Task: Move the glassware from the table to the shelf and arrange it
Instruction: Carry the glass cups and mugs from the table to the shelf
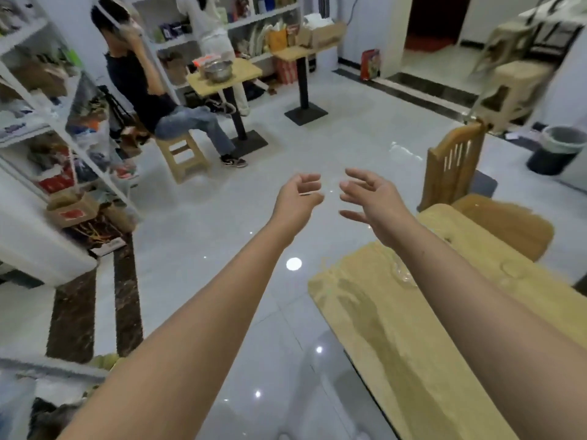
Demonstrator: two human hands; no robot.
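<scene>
Both my arms reach forward over the tiled floor. My left hand (297,198) hangs empty with loosely curled fingers. Close to its right, my right hand (370,201) is empty too, fingers spread and relaxed, above the near corner of the wooden table (381,319). Clear glassware stands on that table: one blurred glass piece (403,274) shows just beside my right forearm, and another faint glass (511,269) lies further right. The white shelf unit (63,128) stands along the left wall, packed with goods.
A wooden chair (454,166) stands at the table's far end. A person sits on a wooden stool (182,155) near the shelf. Two small pedestal tables (225,77) stand behind, one with a metal bowl. A bin (556,150) sits at the right.
</scene>
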